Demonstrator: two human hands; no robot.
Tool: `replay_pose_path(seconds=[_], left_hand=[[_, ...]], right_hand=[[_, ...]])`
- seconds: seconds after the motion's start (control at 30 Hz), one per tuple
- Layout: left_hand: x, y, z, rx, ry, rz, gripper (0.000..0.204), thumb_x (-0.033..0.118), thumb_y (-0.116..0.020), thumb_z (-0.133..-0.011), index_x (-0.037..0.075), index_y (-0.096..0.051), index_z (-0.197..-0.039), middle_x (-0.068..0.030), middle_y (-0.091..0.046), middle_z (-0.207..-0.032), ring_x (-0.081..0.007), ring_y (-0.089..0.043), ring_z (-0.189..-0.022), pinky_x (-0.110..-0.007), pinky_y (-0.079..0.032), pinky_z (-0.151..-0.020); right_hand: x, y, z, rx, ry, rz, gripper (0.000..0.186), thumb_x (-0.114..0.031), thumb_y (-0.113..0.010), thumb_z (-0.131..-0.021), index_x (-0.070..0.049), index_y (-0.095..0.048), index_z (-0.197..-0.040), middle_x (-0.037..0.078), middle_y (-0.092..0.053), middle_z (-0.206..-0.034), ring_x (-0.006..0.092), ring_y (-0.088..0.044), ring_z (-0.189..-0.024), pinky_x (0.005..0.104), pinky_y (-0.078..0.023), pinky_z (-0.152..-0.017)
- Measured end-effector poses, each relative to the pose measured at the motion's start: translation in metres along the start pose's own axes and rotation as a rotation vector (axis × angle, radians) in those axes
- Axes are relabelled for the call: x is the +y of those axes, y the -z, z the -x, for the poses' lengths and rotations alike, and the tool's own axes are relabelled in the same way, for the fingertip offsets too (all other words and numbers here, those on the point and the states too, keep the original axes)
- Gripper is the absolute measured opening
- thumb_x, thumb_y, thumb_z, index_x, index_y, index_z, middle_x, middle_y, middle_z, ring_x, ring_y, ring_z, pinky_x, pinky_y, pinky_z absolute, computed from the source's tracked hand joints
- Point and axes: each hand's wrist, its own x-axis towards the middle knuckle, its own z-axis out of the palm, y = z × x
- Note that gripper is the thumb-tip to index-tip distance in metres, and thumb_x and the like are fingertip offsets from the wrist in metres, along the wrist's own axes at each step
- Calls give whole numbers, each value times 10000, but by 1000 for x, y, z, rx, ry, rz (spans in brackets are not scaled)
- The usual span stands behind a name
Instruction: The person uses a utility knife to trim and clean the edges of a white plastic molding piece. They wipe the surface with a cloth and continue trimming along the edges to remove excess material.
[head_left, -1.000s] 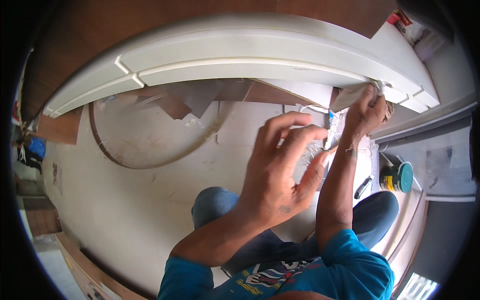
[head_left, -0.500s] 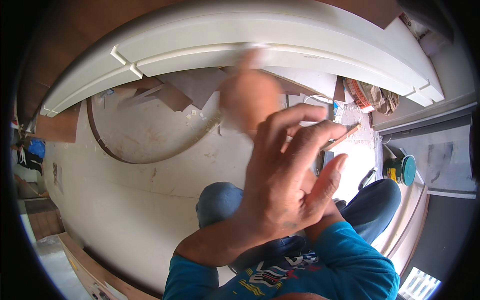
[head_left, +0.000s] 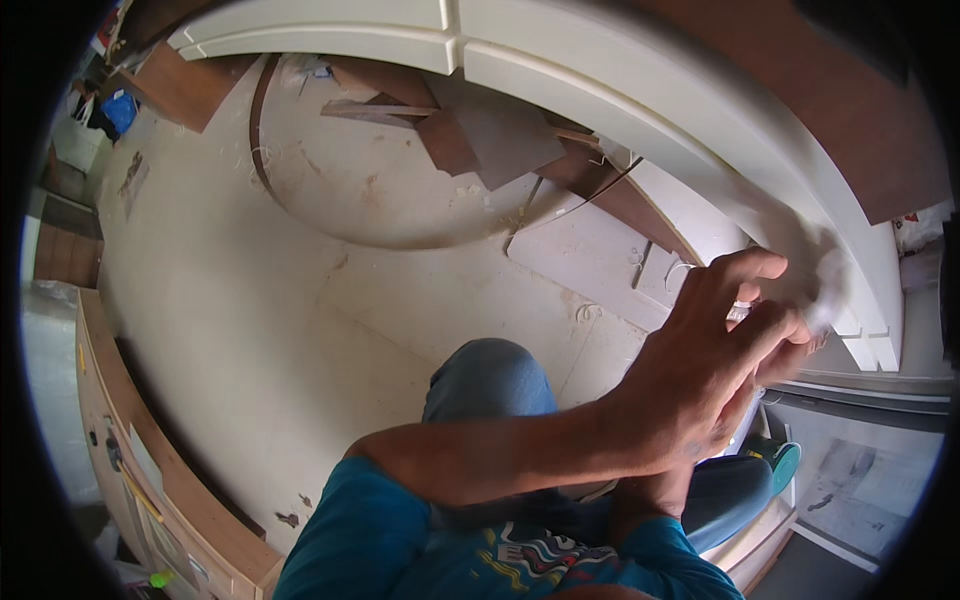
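Note:
A long white panel [head_left: 640,120] with grooved edges arches across the top and down the right. My left hand [head_left: 700,370] reaches across to the right, its fingers loosely bent and apart, with no object plainly gripped. Behind it, my right hand [head_left: 790,358] is mostly hidden and smeared by motion. A blurred white wad [head_left: 831,288], perhaps cloth, lies against the panel near its right end, at the fingertips of my right hand. Exactly how those fingers hold it is covered by the left hand.
Brown board offcuts [head_left: 500,130] lie on the floor beneath the panel, near a curved dark strip [head_left: 262,140]. A green-lidded bucket [head_left: 782,462] stands at the right by my knee. A wooden drawer unit [head_left: 170,470] is at the lower left.
Both hands have moved right along the panel, the white wad going from the middle to near its right end. The view has also turned, so the panel now slopes down to the right.

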Motion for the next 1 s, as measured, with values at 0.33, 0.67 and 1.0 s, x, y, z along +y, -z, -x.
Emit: replay_pose_path(seconds=[0.33, 0.67, 1.0], left_hand=[[-6, 5, -6, 21, 95, -71, 401, 45, -783, -828, 118, -655, -1201, -120, -532, -1347, -353, -540, -1199, -462, -493, -995], [-16, 40, -17, 113, 26, -248, 309, 90, -772, -884, 65, -671, -1174, -167, -564, -1283, -340, -539, -1257, -458, -424, -1057], [-22, 59, -24, 150, 2, -233, 259, 68, -729, -930, 21, -675, -1179, -150, -632, -1219, -261, -622, -1107, -348, -533, -850]], right_hand=[[-35, 28, 2, 64, 378, 490, 353, -57, -613, -936, -45, -642, -1288, 140, -701, -1124, 287, -677, -1075, 417, -494, -897], [-108, -124, -5, -108, 856, 862, 439, -118, -676, -880, -71, -627, -1314, 144, -661, -1200, 332, -624, -1194, 483, -426, -1022], [-75, -230, 38, -485, 892, 603, 381, -151, -717, -873, -63, -656, -1239, 121, -656, -1146, 298, -628, -1115, 451, -453, -970]])
